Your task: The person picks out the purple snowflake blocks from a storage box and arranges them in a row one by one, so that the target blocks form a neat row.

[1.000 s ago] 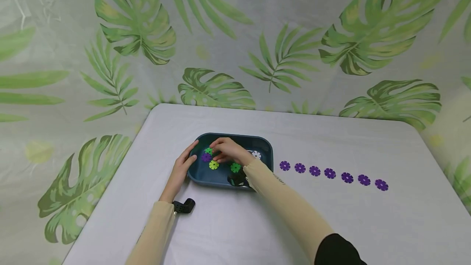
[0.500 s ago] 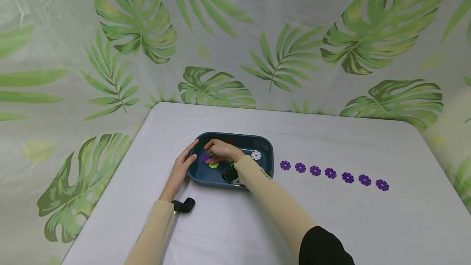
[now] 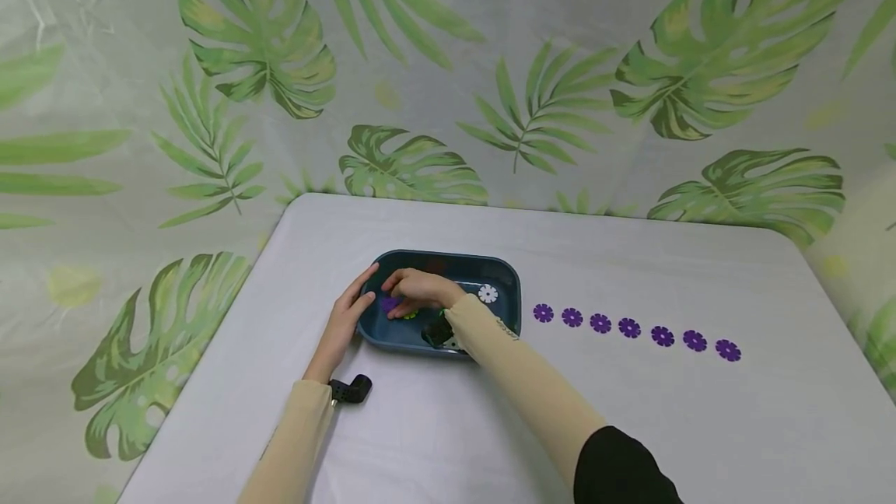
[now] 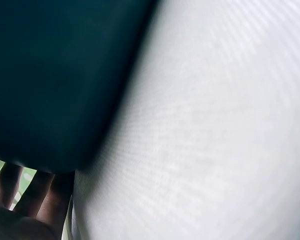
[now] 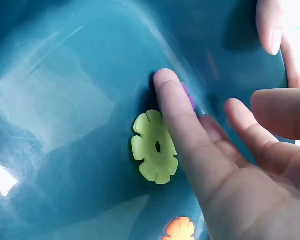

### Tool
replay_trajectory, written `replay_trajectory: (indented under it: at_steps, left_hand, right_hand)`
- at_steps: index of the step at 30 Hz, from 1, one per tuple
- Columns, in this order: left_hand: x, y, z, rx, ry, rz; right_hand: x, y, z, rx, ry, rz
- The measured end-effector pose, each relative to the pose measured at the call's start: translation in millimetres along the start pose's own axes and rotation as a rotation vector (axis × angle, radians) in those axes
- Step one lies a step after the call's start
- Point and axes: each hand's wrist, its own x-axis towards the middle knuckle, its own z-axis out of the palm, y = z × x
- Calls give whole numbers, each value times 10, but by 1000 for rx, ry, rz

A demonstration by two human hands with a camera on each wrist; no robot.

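Observation:
In the head view a dark teal tray point(image 3: 420, 347) stands on the table. My left hand point(image 3: 341, 325) holds its left end, thumb over the rim; in the left wrist view its fingers point(image 4: 52, 205) reach around the tray's outer wall. Inside the tray, my right hand point(image 3: 420, 292) spreads its thumb and fingers about a purple flower disc point(image 3: 389, 303), largely hidden behind a finger in the right wrist view; firm contact is unclear. A yellow-green flower disc point(image 5: 157, 147) lies close beside that finger, and part of an orange disc point(image 5: 181, 229) shows below.
A white flower disc point(image 3: 488, 294) lies in the tray's right part. Right of the tray, several purple flower discs point(image 3: 629, 328) form a slanting row on the white table point(image 3: 630, 426). A leaf-patterned cloth point(image 3: 560, 37) hangs behind.
My right hand has moved left inside the tray, its fingers now around the purple disc, and covers more of the yellow-green one. The left hand has stayed on the tray.

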Motion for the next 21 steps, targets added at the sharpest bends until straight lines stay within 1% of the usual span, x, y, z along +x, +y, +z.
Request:
replay_trajectory:
  at_steps: [10, 16, 18, 21]
  left_hand:
    - [17, 6, 2, -7, 1, -7]
    - [19, -11, 2, -1, 5, 5]
    - [15, -15, 0, 1, 3, 9]
    - [6, -14, -7, 2, 5, 9]
  right_hand:
    - [41, 10, -19, -40, -17, 14]
    - [22, 37, -43, -64, 26, 12]
    - [4, 39, -58, -68, 43, -6]
    - [-37, 18, -96, -79, 61, -59]
